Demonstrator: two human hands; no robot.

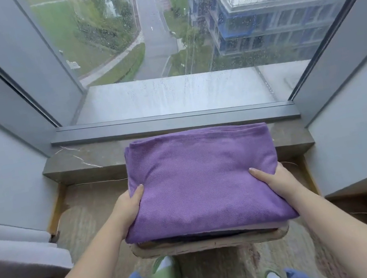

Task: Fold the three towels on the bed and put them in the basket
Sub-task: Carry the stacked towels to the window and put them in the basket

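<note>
Folded purple cloth towel (198,179) spans between both hands and lies directly over the shallow woven wicker basket (209,245). The basket's near rim shows just below the fingers (138,192). Left hand (127,206) and right hand (275,183) are equally near, one on each side edge. Thumbs are flat on top and the other fingers are hidden underneath, so both hands clamp the towel. Darker fabric (193,236) is already inside. Likely next: straight down, then let go.

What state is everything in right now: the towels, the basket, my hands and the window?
purple towel: folded, lying on top of the basket.
dark towel: beneath it, mostly hidden.
basket: full, only near rim showing.
left hand: grips the purple towel's left edge.
right hand: grips its right edge.
window: glass wet with raindrops.
</note>
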